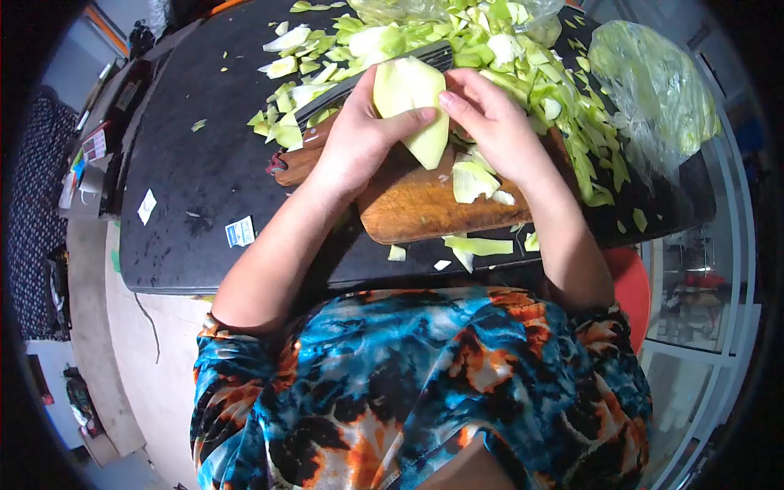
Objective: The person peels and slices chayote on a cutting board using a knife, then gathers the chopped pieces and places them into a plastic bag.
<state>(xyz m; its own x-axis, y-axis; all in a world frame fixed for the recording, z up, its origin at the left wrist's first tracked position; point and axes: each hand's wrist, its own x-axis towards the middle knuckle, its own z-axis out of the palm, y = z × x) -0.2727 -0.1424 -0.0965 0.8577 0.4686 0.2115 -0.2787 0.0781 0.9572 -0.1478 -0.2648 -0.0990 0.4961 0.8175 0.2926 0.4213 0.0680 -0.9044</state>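
Observation:
Above the wooden cutting board (425,208) a broad, pale green vegetable leaf (408,94), cabbage-like, is held upright in both hands. My left hand (359,139) is closed around its left side, thumb across the front. At the right edge, my right hand (490,118) pinches it between thumb and fingers. Behind my hands lies a long dark blade-like strip (327,100), partly hidden by the leaf. Cut green pieces (474,181) rest on the board, just below my right hand. A wooden handle-like part (298,163) sticks out left of the board.
Many chopped green pieces (506,53) are heaped across the back of the black table (192,163). At the right stands a clear plastic bag (653,90) of greens. A small blue-and-white packet (240,232) lies left. A red stool (629,286) shows beneath the right edge.

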